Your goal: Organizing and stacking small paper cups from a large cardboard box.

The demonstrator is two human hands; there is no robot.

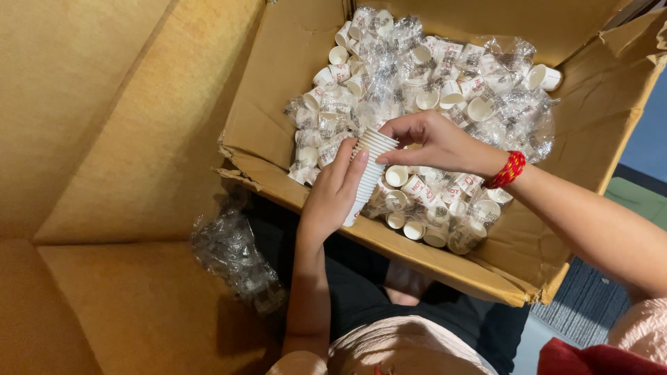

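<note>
Warm indoor light, sharp focus, plastic glare

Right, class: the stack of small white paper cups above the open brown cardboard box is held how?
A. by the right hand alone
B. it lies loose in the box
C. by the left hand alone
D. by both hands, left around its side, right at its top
D: the left hand wraps the side of the stack of small white paper cups while the right hand pinches its top rim, above the open brown cardboard box.
</note>
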